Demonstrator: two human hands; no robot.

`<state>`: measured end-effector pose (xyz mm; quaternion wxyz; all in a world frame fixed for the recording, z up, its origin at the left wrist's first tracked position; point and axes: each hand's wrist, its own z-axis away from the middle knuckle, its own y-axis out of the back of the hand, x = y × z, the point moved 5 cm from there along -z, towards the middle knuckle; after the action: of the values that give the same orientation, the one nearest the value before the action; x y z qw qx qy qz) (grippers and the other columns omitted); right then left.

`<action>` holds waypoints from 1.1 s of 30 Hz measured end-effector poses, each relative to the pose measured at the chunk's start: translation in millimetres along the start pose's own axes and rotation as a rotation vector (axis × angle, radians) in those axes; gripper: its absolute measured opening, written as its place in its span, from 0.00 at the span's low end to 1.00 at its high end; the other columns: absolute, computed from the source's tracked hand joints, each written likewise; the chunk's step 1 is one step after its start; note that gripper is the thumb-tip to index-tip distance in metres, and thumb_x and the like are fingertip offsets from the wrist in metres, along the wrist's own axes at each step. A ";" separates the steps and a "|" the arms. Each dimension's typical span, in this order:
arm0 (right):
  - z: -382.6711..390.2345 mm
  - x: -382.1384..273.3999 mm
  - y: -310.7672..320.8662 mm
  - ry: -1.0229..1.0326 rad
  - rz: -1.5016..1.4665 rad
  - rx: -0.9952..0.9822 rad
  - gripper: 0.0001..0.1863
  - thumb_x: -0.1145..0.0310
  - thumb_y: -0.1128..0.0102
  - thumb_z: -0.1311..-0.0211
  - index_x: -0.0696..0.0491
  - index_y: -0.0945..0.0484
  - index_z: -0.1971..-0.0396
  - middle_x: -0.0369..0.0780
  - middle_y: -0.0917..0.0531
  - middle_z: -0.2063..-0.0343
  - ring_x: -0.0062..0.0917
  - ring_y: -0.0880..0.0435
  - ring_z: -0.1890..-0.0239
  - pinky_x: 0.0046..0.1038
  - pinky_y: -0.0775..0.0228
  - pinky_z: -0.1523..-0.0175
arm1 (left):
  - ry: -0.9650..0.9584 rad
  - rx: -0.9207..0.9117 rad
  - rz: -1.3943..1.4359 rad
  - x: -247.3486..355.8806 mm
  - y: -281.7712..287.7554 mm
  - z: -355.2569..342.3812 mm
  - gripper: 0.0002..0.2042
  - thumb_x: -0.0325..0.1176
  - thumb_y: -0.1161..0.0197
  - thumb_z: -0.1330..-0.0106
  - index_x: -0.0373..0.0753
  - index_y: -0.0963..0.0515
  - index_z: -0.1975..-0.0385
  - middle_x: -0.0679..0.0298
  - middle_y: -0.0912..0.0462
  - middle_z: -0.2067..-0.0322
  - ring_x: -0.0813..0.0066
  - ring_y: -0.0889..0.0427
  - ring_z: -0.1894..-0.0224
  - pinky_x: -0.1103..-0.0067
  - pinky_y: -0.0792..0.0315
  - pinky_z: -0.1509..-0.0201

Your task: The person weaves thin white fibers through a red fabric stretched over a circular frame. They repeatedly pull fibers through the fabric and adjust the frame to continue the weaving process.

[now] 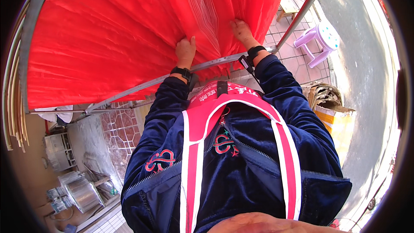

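Observation:
A large sheet of bright red fabric (103, 39) stretches over a metal frame in front of me, with folds running toward my hands. White stitched-looking lines (199, 11) run down its middle. Beyond the grey metal bar (142, 87), my left hand (186, 52) is closed on the fabric, its thumb pointing away from me. To the right and slightly farther off, my right hand (242, 31) grips the same cloth with bent fingers. Gathered fabric lies between the two hands. The fingertips of both are partly hidden. Each wrist wears a black band.
A slanting metal post (302, 13) stands at the right of the fabric. Past it are a white and purple plastic stool (317, 41) and a cardboard box (334, 123). Long thin poles (13, 90) lean at the far left, and a metal drum-shaped machine (82, 192) sits lower left.

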<state>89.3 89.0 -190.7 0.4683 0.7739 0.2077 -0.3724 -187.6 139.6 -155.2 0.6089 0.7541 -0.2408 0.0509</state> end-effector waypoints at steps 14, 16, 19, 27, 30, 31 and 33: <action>16.1 89.7 22.9 -0.081 -0.223 0.141 0.15 0.64 0.49 0.28 0.60 0.23 0.54 0.43 0.15 0.67 0.26 0.13 0.68 0.25 0.20 0.63 | 0.088 0.151 -0.148 -47.8 31.5 -14.0 0.22 0.53 0.43 0.34 0.37 0.17 0.71 0.44 0.17 0.74 0.43 0.16 0.68 0.55 0.22 0.62; 27.9 75.5 31.2 -0.169 -0.195 0.132 0.14 0.64 0.49 0.27 0.60 0.22 0.57 0.43 0.15 0.68 0.27 0.12 0.67 0.26 0.20 0.62 | 0.118 0.146 -0.183 -49.9 32.8 -11.1 0.23 0.53 0.44 0.34 0.37 0.17 0.72 0.44 0.17 0.75 0.43 0.16 0.68 0.55 0.22 0.63; 40.8 48.9 36.5 -0.215 -0.229 0.176 0.14 0.63 0.49 0.28 0.60 0.21 0.59 0.44 0.15 0.71 0.27 0.12 0.67 0.28 0.21 0.62 | 0.125 0.164 -0.089 -49.1 33.4 -5.0 0.25 0.54 0.43 0.34 0.33 0.18 0.73 0.42 0.17 0.74 0.39 0.17 0.67 0.54 0.24 0.60; 48.9 4.8 -2.8 -0.187 -0.119 0.033 0.16 0.56 0.47 0.34 0.52 0.18 0.60 0.55 0.18 0.65 0.52 0.19 0.57 0.45 0.26 0.52 | 0.087 -0.008 -0.058 -31.7 -7.2 10.1 0.24 0.53 0.41 0.36 0.32 0.17 0.73 0.42 0.17 0.72 0.41 0.17 0.65 0.55 0.23 0.59; 43.6 17.8 -30.5 -0.248 -0.112 -0.028 0.17 0.55 0.47 0.35 0.51 0.18 0.60 0.55 0.18 0.64 0.52 0.19 0.56 0.45 0.26 0.51 | 0.098 -0.101 -0.062 -27.9 -26.8 11.7 0.23 0.52 0.40 0.37 0.32 0.17 0.72 0.43 0.16 0.70 0.42 0.16 0.63 0.56 0.22 0.58; 42.3 25.1 -41.3 -0.297 -0.157 -0.067 0.17 0.54 0.48 0.36 0.49 0.18 0.59 0.55 0.18 0.61 0.52 0.20 0.57 0.45 0.26 0.49 | 0.108 -0.136 -0.064 -27.5 -33.3 12.2 0.23 0.52 0.40 0.37 0.32 0.17 0.72 0.43 0.16 0.70 0.42 0.16 0.62 0.57 0.23 0.57; 37.9 34.6 -59.6 -0.304 -0.238 -0.133 0.18 0.58 0.47 0.32 0.57 0.21 0.55 0.51 0.17 0.62 0.39 0.15 0.65 0.35 0.21 0.58 | 0.126 -0.163 -0.076 -26.7 -44.5 12.2 0.23 0.52 0.40 0.38 0.32 0.17 0.70 0.43 0.16 0.68 0.42 0.16 0.61 0.57 0.23 0.56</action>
<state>56.9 83.1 -262.1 0.4968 0.6461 0.2487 -0.5233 -194.8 142.4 -207.9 0.6835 0.7061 -0.1767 0.0555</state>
